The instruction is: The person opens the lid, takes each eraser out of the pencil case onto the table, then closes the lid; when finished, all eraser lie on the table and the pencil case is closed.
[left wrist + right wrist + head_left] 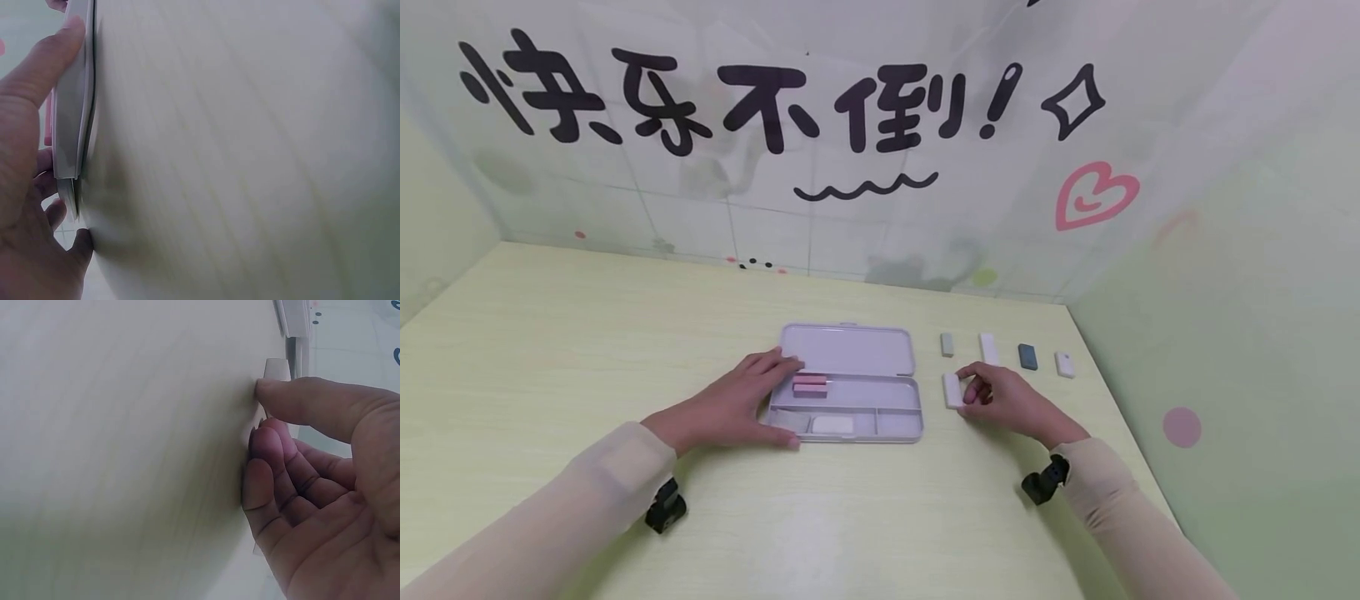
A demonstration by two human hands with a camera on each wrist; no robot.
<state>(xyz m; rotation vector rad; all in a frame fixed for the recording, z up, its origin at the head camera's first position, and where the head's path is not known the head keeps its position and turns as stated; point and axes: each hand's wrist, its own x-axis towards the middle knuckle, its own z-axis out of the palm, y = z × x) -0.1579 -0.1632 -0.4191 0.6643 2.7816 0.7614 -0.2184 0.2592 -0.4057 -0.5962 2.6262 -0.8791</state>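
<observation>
Left of the right hand's point(1003, 402) grip on a white block point(952, 391), a narrow strip of tabletop point(880, 517) offers passage, bounded by the open case point(898, 423). The left hand point(737, 406) obstructs the case's opposite end. Beyond the grip, a grey block point(947, 345) and long white block point(988, 347) impede; rightward, a blue block point(1027, 357). Nearer the person, bare tabletop permits passage.

Left hand point(741, 407) spreads thumb from fingers; right hand point(1006, 400) pinches, fingers curled.
</observation>
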